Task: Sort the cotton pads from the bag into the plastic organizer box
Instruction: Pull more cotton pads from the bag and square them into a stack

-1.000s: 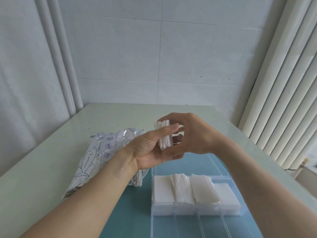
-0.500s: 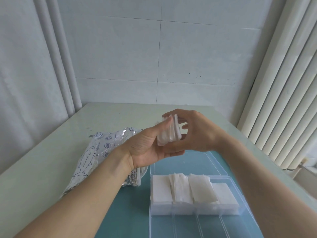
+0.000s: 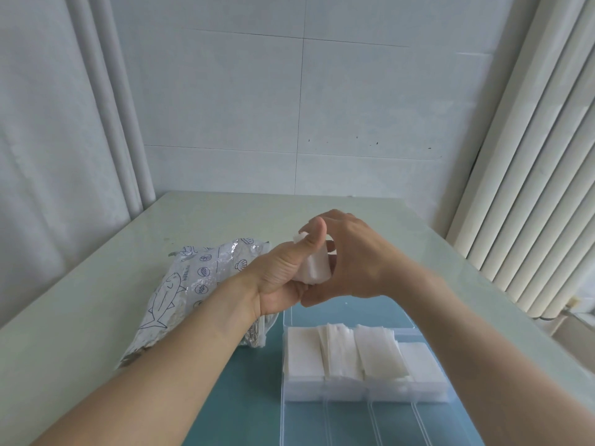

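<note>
both hands, left [image 3: 283,272] and right [image 3: 354,262], grip a small stack of pads [image 3: 314,268] above the table [image 3: 80,317], right of the bag [image 3: 193,284], squaring it, and next it likely needs lowering into the box [image 3: 363,397] nearby.

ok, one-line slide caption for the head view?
Both hands, left hand and right hand, hold a cotton pad stack above the partly filled organizer box, bag at left.
</note>
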A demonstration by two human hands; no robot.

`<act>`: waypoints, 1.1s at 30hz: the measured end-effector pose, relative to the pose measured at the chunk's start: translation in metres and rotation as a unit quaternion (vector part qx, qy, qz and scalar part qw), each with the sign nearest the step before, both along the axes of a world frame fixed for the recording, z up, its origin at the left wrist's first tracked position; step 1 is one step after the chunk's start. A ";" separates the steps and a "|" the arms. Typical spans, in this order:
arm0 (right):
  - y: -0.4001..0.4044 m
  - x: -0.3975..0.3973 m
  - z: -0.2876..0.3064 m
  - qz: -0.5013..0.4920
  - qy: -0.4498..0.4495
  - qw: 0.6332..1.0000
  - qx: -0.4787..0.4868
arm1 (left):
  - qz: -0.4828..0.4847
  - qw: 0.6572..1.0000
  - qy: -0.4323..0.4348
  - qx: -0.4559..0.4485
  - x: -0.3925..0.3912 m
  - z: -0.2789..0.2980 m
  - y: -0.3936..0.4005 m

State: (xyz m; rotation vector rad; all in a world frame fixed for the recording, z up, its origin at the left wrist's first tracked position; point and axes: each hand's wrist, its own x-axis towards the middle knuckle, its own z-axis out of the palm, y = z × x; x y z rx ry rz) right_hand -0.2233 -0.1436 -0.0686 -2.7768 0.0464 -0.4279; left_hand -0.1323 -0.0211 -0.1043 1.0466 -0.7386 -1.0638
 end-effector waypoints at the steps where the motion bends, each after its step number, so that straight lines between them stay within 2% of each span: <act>1: 0.001 0.000 -0.001 0.000 -0.006 1.000 0.004 | 0.004 1.000 0.007 -0.003 0.000 0.000 0.000; 4: 0.001 0.001 -0.001 0.012 -0.040 0.998 0.036 | -0.006 0.999 0.032 -0.013 -0.003 0.000 0.000; 6: -0.001 0.002 0.001 0.012 -0.040 0.998 0.049 | 0.005 0.997 0.077 -0.021 -0.005 0.000 0.001; 9: -0.006 0.003 0.003 -0.009 -0.023 1.000 0.012 | 0.019 0.992 0.121 -0.028 -0.001 0.000 0.000; 12: -0.005 -0.001 0.005 -0.014 0.006 1.000 0.002 | 0.061 0.995 0.083 0.009 0.000 -0.001 0.000; 17: 0.002 -0.001 0.005 0.010 -0.008 1.000 0.006 | 0.023 0.998 0.060 0.014 -0.004 0.000 0.001; 20: 0.003 -0.003 0.009 -0.004 0.014 1.000 -0.007 | 0.042 0.998 0.033 0.038 -0.009 0.002 -0.001; 25: -0.009 -0.014 0.019 0.044 0.112 0.989 0.087 | 0.007 0.998 0.006 0.057 -0.010 0.008 0.004; 29: -0.026 -0.024 0.027 0.044 0.087 0.984 0.150 | -0.047 0.998 -0.013 0.034 -0.017 0.012 0.007; 33: -0.028 -0.038 0.025 0.058 0.035 0.972 0.225 | -0.061 0.996 -0.058 0.018 -0.027 0.014 0.005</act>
